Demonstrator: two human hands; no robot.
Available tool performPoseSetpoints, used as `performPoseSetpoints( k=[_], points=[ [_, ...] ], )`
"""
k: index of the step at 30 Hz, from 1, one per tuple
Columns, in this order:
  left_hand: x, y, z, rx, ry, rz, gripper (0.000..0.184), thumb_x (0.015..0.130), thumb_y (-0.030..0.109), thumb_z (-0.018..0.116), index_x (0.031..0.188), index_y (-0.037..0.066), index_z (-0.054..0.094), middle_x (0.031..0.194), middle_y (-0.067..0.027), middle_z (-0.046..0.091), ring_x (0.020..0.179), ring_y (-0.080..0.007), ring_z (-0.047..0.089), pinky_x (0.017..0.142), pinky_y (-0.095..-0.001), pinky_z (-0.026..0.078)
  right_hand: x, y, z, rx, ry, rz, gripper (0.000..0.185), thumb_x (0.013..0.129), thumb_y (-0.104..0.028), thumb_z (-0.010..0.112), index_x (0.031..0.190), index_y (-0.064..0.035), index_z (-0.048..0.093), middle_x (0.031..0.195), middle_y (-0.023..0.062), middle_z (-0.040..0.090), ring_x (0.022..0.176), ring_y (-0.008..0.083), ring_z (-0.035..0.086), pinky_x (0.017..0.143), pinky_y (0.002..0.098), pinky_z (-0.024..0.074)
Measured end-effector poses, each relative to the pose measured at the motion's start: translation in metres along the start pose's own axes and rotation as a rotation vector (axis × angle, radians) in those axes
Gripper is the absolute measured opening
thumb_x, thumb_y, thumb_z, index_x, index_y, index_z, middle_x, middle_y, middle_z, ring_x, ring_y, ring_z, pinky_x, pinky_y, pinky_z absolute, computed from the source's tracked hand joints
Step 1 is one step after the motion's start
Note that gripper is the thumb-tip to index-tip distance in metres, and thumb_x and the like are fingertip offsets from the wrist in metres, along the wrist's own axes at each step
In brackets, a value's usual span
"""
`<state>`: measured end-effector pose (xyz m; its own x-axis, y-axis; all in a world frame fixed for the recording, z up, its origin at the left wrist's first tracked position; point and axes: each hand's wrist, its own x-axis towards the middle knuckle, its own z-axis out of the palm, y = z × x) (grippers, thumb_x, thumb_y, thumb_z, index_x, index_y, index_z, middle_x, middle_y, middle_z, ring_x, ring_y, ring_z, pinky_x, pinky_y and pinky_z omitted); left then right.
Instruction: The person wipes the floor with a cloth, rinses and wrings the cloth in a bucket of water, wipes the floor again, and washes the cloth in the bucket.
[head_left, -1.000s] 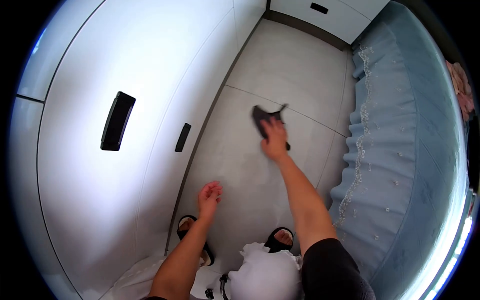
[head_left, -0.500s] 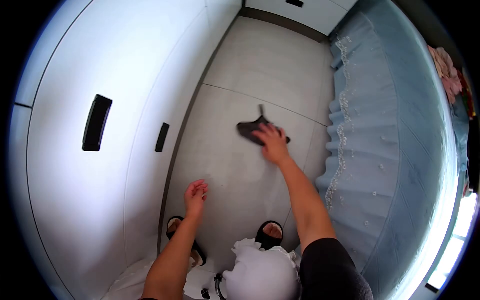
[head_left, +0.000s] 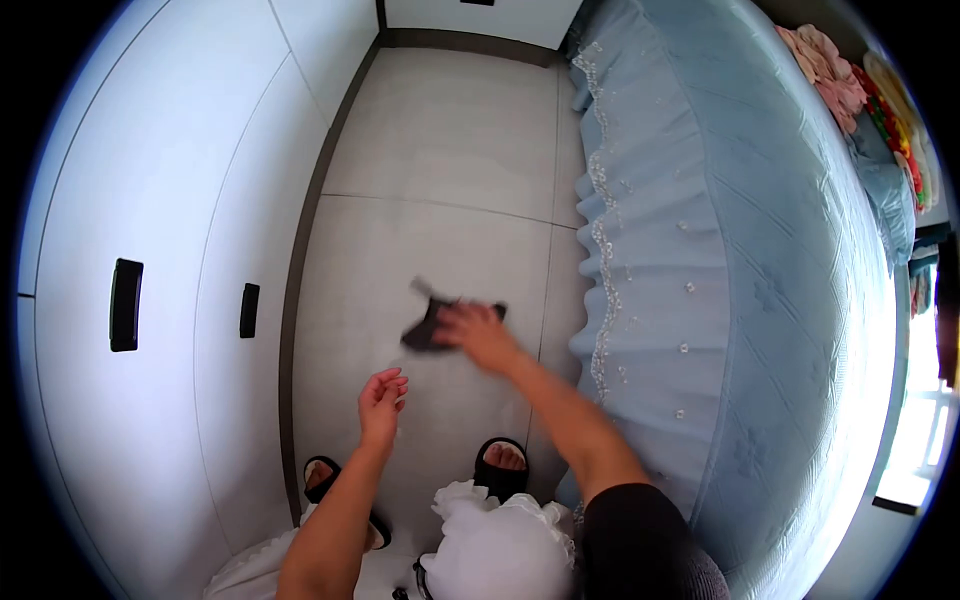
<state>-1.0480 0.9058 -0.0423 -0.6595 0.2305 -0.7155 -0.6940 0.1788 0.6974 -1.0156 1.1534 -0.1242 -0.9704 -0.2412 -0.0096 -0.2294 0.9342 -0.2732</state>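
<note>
A dark cloth [head_left: 420, 331], bunched and blurred by motion, lies on the pale tiled floor [head_left: 430, 245]. One narrow end of it sticks out on the far side. My right hand [head_left: 472, 333] presses down on it from above, fingers spread over the fabric and partly smeared. Closer to me, my left hand [head_left: 381, 398] hovers above the tiles, loosely curled with fingers apart and nothing visible in it. Between my arms is a white ruffled garment [head_left: 505, 548]. My feet are in black open-toed slippers [head_left: 503, 480].
White cabinet fronts [head_left: 150, 190] with black handles [head_left: 126, 305] and a dark base strip run along the left. Another white cabinet [head_left: 480, 22] closes off the far end. A bed with a light blue ruffled skirt [head_left: 640, 280] stands on the right, folded clothes [head_left: 825, 70] beyond it.
My right hand has drawn the cloth across the floor towards me. My left hand's fingers are a little looser. The view has shifted, showing more of the bed.
</note>
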Motion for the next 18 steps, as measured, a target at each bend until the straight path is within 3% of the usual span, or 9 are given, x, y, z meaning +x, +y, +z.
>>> performPoseSetpoints(
  k=[3,6,8,10,12,13,15,16,18],
  points=[
    [-0.004,0.011,0.020,0.025,-0.023,-0.001,0.022,0.094,0.014,0.050,0.115,0.013,0.057,0.106,0.0018,0.061,0.094,-0.0078,0.055,0.081,-0.0263,0.043,-0.003,0.065,-0.032,-0.038,0.130,0.475,0.057,0.079,-0.004,0.053,0.130,-0.0286,0.050,0.145,0.0038,0.037,0.136,0.0319,0.028,0.109,0.0522,0.0225],
    [-0.006,0.022,0.035,0.027,-0.048,0.012,0.022,0.094,0.013,0.050,0.115,0.013,0.057,0.106,0.0017,0.061,0.095,-0.0080,0.054,0.082,-0.0263,0.043,-0.040,0.064,-0.034,0.118,0.323,0.941,0.063,0.073,0.000,0.055,0.130,-0.0247,0.050,0.141,0.0086,0.039,0.135,0.0351,0.028,0.109,0.0518,0.0225],
    [-0.005,0.028,0.040,0.022,-0.067,0.018,0.023,0.094,0.013,0.050,0.115,0.012,0.057,0.105,0.0017,0.061,0.095,-0.0081,0.054,0.082,-0.0263,0.043,-0.072,0.038,0.004,0.110,0.470,0.924,0.068,0.068,0.003,0.058,0.130,-0.0225,0.050,0.139,0.0105,0.041,0.133,0.0361,0.029,0.107,0.0512,0.0245],
    [0.000,0.021,0.041,0.016,-0.064,-0.004,0.023,0.094,0.013,0.050,0.115,0.012,0.057,0.105,0.0016,0.061,0.094,-0.0080,0.054,0.082,-0.0261,0.043,-0.081,-0.021,-0.001,0.062,0.215,0.887,0.069,0.067,0.006,0.056,0.129,-0.0237,0.050,0.140,0.0082,0.040,0.133,0.0335,0.030,0.106,0.0505,0.0264],
    [0.005,0.013,0.044,0.013,-0.069,-0.010,0.023,0.094,0.013,0.050,0.116,0.012,0.057,0.105,0.0015,0.061,0.094,-0.0079,0.054,0.082,-0.0260,0.043,-0.080,-0.037,-0.012,0.169,0.117,0.495,0.064,0.070,0.005,0.056,0.126,-0.0250,0.053,0.141,0.0048,0.040,0.133,0.0304,0.031,0.105,0.0513,0.0264],
    [0.005,0.010,0.044,0.015,-0.075,-0.006,0.023,0.094,0.014,0.050,0.116,0.012,0.057,0.105,0.0015,0.061,0.094,-0.0078,0.054,0.082,-0.0260,0.043,-0.073,-0.022,0.000,0.206,0.179,0.371,0.058,0.072,0.004,0.054,0.122,-0.0254,0.056,0.142,0.0018,0.040,0.133,0.0289,0.031,0.106,0.0532,0.0260],
    [0.002,0.007,0.043,0.028,-0.079,-0.003,0.023,0.094,0.014,0.050,0.115,0.012,0.057,0.105,0.0014,0.061,0.094,-0.0076,0.054,0.082,-0.0261,0.042,-0.051,0.023,-0.015,0.086,0.075,0.235,0.055,0.074,0.003,0.053,0.121,-0.0249,0.057,0.142,0.0023,0.040,0.133,0.0298,0.032,0.106,0.0548,0.0256],
    [0.000,0.010,0.044,0.036,-0.080,0.000,0.023,0.094,0.014,0.050,0.115,0.012,0.057,0.105,0.0014,0.061,0.094,-0.0075,0.054,0.082,-0.0261,0.042,-0.042,0.046,-0.017,0.078,0.194,0.272,0.055,0.072,0.004,0.052,0.119,-0.0236,0.056,0.141,0.0054,0.041,0.132,0.0331,0.033,0.106,0.0533,0.0255],
    [-0.003,0.012,0.041,0.036,-0.072,0.003,0.023,0.094,0.013,0.050,0.115,0.012,0.057,0.105,0.0016,0.061,0.094,-0.0074,0.054,0.082,-0.0261,0.042,-0.037,0.075,-0.024,0.032,0.224,0.604,0.064,0.071,0.005,0.052,0.127,-0.0266,0.052,0.144,0.0073,0.038,0.134,0.0343,0.030,0.106,0.0528,0.0261]
  ],
)
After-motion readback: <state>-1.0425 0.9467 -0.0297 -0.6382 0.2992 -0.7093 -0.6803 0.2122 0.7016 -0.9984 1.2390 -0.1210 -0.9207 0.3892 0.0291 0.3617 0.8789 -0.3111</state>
